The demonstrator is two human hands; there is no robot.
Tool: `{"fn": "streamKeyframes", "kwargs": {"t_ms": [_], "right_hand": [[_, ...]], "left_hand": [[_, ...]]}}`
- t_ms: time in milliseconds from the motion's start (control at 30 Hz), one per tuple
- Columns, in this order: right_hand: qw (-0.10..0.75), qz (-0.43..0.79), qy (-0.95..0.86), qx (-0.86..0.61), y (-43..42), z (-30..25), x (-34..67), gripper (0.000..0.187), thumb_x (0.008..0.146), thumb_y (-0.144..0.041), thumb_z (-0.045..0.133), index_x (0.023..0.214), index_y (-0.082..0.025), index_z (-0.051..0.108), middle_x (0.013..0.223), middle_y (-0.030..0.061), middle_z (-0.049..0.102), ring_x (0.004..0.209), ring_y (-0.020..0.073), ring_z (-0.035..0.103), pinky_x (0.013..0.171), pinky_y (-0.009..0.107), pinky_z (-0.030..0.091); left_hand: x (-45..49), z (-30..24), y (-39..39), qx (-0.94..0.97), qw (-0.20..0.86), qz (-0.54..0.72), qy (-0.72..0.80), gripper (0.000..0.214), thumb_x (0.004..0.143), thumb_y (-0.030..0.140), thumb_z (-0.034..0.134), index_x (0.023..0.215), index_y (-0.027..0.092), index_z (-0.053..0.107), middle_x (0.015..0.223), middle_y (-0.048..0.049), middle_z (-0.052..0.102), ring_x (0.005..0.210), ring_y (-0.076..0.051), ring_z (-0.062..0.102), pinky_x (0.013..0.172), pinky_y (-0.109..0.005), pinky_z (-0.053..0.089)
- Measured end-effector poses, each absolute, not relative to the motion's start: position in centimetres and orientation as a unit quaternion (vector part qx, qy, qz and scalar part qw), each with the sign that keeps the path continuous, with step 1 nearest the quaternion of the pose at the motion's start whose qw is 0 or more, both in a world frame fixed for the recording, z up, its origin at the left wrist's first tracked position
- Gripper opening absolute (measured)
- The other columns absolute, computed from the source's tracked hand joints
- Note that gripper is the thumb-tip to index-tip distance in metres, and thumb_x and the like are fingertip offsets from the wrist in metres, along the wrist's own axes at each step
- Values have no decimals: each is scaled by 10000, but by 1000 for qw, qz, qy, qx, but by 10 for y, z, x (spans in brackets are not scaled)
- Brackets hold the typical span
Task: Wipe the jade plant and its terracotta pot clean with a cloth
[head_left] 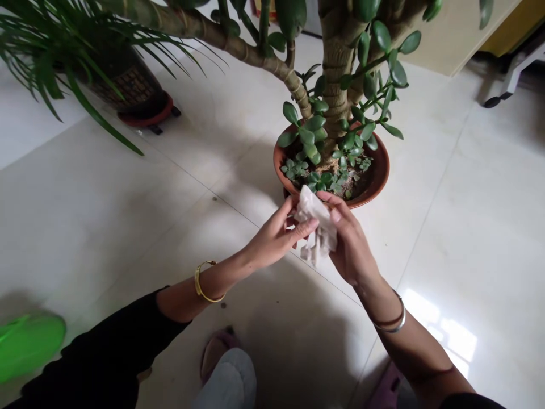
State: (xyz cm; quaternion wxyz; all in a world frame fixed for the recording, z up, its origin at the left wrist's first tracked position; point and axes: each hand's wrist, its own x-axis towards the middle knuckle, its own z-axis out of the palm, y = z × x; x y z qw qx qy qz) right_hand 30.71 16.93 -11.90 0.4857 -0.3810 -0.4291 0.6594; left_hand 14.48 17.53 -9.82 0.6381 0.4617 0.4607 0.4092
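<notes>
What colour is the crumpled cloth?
The cloth is off-white with grey patches, best in the head view.

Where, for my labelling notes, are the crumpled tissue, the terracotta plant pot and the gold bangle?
Crumpled tissue (315,218), head view, point on its upper fold between the hands.
Terracotta plant pot (382,176), head view, point on its right rim.
Gold bangle (197,279), head view, point on its band at the wrist.
</notes>
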Motion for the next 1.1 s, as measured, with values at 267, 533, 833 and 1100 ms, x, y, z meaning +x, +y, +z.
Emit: {"fn": "streamKeyframes", "kwargs": {"t_ms": [267,533,833,1100], "right_hand": [[441,687,-456,-353,167,-120,313,687,725,-468,909,1284,-320,538,1152,27,683,864,163,663,709,308,599],[441,626,-495,-410,181,-124,337,338,898,-540,746,986,-214,721,830,-5,685,695,116,554,609,233,441],[497,656,-355,-444,177,-129,339,350,797,-533,836,767,-226,671,617,-55,564,526,84,457,479,187,385],[436,741,-278,-427,167,-123,322,483,775,-724,738,907,-261,712,850,27,765,729,224,712,612,325,584]], "left_hand": [[135,-96,182,439,588,465,495,354,717,372,921,788,215,612,753,29,590,720,-117,535,659,-209,449],[121,-95,191,513,509,471,506,427,793,457,859,644,189,563,783,-2,575,745,-127,463,673,-232,392],[118,-98,186,487,552,496,460,553,817,596,794,699,212,414,643,69,345,570,-78,295,484,-215,248],[122,-76,176,457,555,527,454,572,808,623,795,698,222,402,606,80,296,529,-69,256,470,-244,199]]}}
